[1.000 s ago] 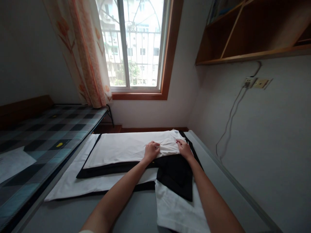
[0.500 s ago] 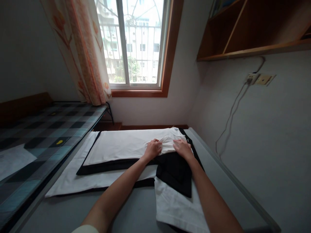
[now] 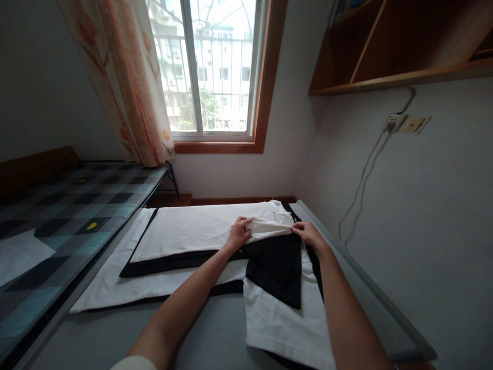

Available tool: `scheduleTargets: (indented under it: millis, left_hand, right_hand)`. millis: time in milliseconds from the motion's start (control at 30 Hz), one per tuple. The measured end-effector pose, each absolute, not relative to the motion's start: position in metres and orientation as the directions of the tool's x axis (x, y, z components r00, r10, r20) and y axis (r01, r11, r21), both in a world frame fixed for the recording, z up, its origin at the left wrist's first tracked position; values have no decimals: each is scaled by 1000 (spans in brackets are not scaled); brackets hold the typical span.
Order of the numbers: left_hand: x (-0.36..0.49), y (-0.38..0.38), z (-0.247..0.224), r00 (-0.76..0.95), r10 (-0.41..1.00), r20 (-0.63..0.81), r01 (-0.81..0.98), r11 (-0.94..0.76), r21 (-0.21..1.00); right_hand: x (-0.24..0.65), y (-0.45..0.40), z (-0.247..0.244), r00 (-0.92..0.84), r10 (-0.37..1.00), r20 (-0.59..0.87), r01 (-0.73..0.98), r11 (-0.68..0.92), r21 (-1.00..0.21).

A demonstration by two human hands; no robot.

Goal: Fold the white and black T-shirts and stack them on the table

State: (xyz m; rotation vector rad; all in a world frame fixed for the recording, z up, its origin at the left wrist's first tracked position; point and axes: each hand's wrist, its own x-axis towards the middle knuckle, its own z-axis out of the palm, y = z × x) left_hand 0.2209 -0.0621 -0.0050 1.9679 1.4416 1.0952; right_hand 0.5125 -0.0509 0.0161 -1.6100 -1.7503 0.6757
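A black-and-white T-shirt (image 3: 185, 226) lies partly folded on a grey table, its white side panel turned over and black cloth (image 3: 275, 264) showing beneath. My left hand (image 3: 239, 234) is closed on the white layer near its middle, thumb and fingers pinching the cloth. At the right end, my right hand (image 3: 310, 235) pinches the edge of the same layer between thumb and fingertips. A crease of white fabric runs taut between the two hands. Toward me, a white sleeve (image 3: 285, 326) spreads out flat, with a black flap resting over part of it.
The grey table (image 3: 219, 334) has a raised edge along the right wall. To the left stands a bed with a checked mattress (image 3: 61, 205), a white paper (image 3: 23, 254) on it. A cable (image 3: 358, 195) hangs from the wall socket, below a wooden shelf (image 3: 385, 56).
My right hand has moved right to the end of the white layer and now pinches its edge, drawing the cloth straight. The left hand has stayed nearly in place.
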Motion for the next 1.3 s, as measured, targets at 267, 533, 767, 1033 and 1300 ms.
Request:
scheduleTargets:
  millis: [267,533,767,1033,1300]
  left_hand:
    - [221,-62,-6,116,938,326,585,-330,741]
    - [225,-68,-3,200,930,308,762,-345,548]
    - [226,-73,3,233,924,305,800,-360,480]
    - [226,-73,6,182,934,307,788,-325,522]
    - [228,-80,5,189,869,457,798,-408,444]
  right_hand:
    - [515,-46,9,33,994,108,594,67,-802]
    - [463,-62,25,121,968,219,953,-52,-298]
    - [420,-62,7,-109,971,213,947,166,-273]
    - [421,-59,-3,-108,970,220,956,162,-243]
    - [415,-64,-2,-178,945,272,963,225,-149]
